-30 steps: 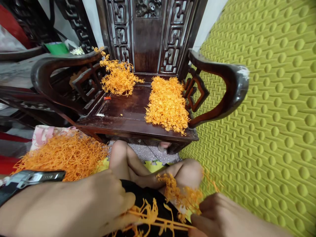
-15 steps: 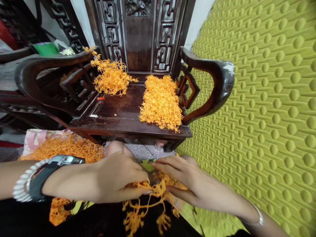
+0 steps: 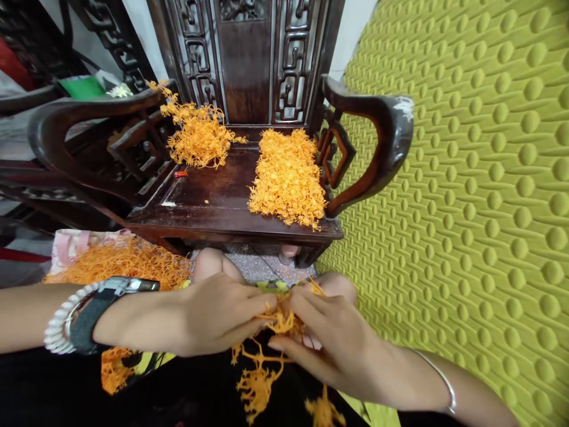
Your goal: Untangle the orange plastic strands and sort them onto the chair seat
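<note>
Closely Paired Hands Before a Carved Chair [image 3: 217, 196]

Just in front of the chair, the left hand [image 3: 217, 317] is closed on orange strands [image 3: 282, 320], pinching them between thumb and fingers. The right hand [image 3: 333, 332] meets it from the other side, fingers bent onto the same strands and thumb spread below; how firmly it grips is hard to tell, since the fingertips are partly hidden. Under the hands, a frilled orange cluster [image 3: 258, 385] hangs over black clothing [image 3: 178, 391], farther from the chair than the pinch.

A dark watch [image 3: 128, 286] and a pale coiled bracelet [image 3: 62, 323] circle the left wrist; a thin bangle [image 3: 444, 379] circles the right. Bent knees [image 3: 213, 264] sit close before the chair's front edge.

On the chair's seat, a rectangular orange pile [image 3: 288, 178] lies beside the right armrest, and a looser orange tangle [image 3: 198, 139] lies at the back near the left one. A small red scrap [image 3: 181, 174] rests in front of that tangle. Below the chair's left front corner, an orange heap [image 3: 128, 261] spreads against pink-and-white fabric [image 3: 64, 252]. Yellow-green bumpy matting [image 3: 466, 178] fills the chair's right side.
</note>
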`<action>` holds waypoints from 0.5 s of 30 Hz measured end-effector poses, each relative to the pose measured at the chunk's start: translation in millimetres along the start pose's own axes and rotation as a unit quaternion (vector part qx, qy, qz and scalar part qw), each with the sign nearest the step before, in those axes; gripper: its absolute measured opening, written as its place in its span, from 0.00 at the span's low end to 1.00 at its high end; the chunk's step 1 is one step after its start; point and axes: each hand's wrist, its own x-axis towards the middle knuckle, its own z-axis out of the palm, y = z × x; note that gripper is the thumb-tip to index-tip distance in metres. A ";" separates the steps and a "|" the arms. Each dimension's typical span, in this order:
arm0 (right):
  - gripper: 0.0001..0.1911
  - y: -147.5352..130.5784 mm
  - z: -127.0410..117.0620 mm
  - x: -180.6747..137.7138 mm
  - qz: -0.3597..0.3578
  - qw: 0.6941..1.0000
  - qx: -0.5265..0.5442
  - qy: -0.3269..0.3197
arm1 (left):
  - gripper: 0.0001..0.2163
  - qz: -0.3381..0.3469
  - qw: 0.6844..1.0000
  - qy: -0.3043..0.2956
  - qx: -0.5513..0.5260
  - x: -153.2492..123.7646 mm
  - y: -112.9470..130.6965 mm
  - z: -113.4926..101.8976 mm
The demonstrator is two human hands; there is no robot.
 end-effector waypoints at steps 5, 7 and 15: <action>0.16 -1.9 1.2 15.7 0.091 0.950 0.261 -0.148 | 0.10 -0.016 0.995 0.019 0.098 -6.3 9.8 4.8; 0.19 0.0 7.1 21.6 0.121 0.911 0.359 -0.163 | 0.14 -0.034 0.990 0.025 0.133 -6.9 13.9 2.7; 0.29 -0.2 14.9 6.9 0.128 0.948 0.213 -0.197 | 0.19 -0.009 0.993 -0.019 0.114 -22.8 16.6 4.0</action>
